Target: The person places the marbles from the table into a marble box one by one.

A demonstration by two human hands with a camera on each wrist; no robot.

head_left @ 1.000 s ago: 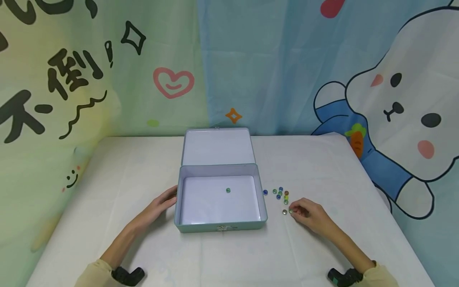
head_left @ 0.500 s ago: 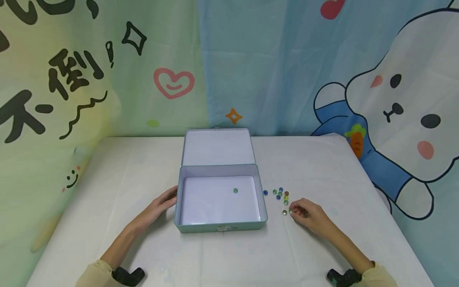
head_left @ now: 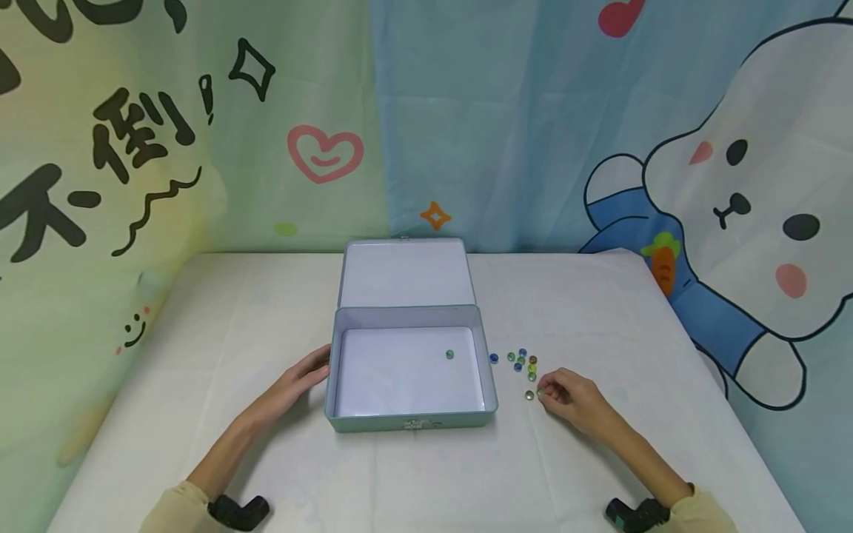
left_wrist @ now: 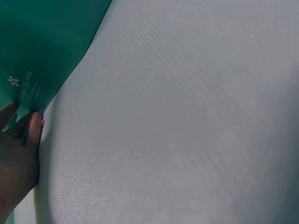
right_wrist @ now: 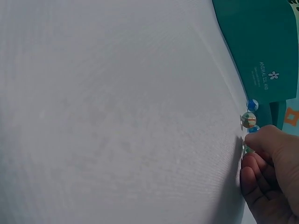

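Observation:
A green tin box (head_left: 413,423) with a pale inside sits on the table, its lid (head_left: 405,272) tipped back. One green glass marble (head_left: 449,354) lies inside, right of the middle. My left hand (head_left: 300,380) rests its extended fingers against the box's left wall; in the left wrist view the fingers (left_wrist: 33,133) touch the green side. Right of the box, my right hand (head_left: 571,397) pinches a greenish clear marble (right_wrist: 248,148) between thumb and fingers, low at the tabletop. Just left of those fingertips is a clear marble (head_left: 529,394).
Several loose marbles, among them a dark blue marble (head_left: 494,358) close to the box's right wall and a brown marble (head_left: 532,360), lie between box and right hand. White cloth (head_left: 426,481) covers the table. A printed curtain (head_left: 506,126) hangs behind it.
The green marble inside the box has rolled to the right. Both hands and the box have stayed in place.

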